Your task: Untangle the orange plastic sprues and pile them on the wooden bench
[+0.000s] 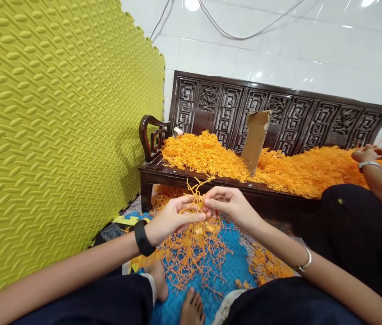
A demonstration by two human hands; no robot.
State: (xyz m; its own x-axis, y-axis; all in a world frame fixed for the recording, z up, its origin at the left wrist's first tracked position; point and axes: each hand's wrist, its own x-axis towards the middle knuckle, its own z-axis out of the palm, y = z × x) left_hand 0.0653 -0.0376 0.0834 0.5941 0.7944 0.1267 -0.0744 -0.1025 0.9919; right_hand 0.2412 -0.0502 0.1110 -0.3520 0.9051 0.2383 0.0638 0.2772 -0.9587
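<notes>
Just in front of the dark carved wooden bench (204,121), the left hand (173,219) clamps its grip on a branching orange plastic-looking sprig (199,202) — apparently steadying it — while the right hand (230,205) pinches it too. Bench-top, an upright brown cardboard sheet (255,141) seemingly divides two loose orange heaps (204,151).

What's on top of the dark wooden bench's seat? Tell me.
Orange pieces are heaped along the bench seat, with a cardboard sheet standing among them. A small white item shows at the left end. Whatever lies beneath is covered.
</notes>
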